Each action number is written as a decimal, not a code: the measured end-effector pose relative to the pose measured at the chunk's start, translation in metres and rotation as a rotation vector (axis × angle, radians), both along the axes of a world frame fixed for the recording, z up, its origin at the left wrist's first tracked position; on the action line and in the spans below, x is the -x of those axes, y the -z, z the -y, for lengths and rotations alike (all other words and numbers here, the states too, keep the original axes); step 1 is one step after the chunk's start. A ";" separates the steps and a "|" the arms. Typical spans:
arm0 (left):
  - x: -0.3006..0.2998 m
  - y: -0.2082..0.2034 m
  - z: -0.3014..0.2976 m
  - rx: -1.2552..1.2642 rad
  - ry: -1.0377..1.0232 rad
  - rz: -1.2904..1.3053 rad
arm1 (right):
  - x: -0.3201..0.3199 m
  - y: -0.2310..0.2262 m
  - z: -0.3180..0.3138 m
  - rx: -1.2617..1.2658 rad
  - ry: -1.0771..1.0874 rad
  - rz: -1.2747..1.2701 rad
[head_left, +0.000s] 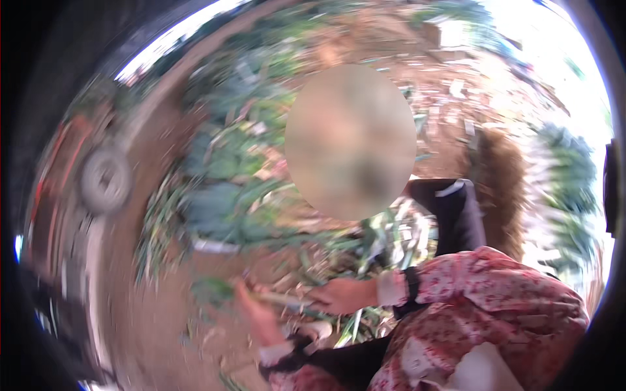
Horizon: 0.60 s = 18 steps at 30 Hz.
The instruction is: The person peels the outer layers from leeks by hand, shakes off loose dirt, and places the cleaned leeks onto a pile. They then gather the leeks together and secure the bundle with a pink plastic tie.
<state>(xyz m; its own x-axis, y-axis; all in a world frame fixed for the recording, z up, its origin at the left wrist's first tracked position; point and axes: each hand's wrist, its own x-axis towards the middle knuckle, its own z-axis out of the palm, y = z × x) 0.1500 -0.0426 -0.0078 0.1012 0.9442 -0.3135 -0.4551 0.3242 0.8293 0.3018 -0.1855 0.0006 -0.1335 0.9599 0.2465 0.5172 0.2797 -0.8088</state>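
Note:
A long pale stalk with green leaves at its left end, which looks like a leek (283,300), lies between my two hands, low in the middle of the view. My right hand (347,295) is closed round its right part. At the leafy end, my left hand (258,318) is against the stalk, its fingers smeared by motion but seeming to grip it. Green leaves (212,290) stick out past the left hand. Both my sleeves (450,280) are pink and floral, with dark bands at the wrists.
Piled leeks (218,202) cover the ground ahead, with loose leaves around them. A dark-trousered leg (450,212) bends beside a brown shaggy bundle (499,189). More leeks (570,195) lie far right. A wheeled vehicle (104,181) stands left. A blurred oval hides the middle.

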 end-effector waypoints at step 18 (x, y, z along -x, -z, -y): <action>-0.023 0.092 0.066 0.341 0.486 -0.104 | -0.352 -0.075 0.305 -0.658 1.388 -1.017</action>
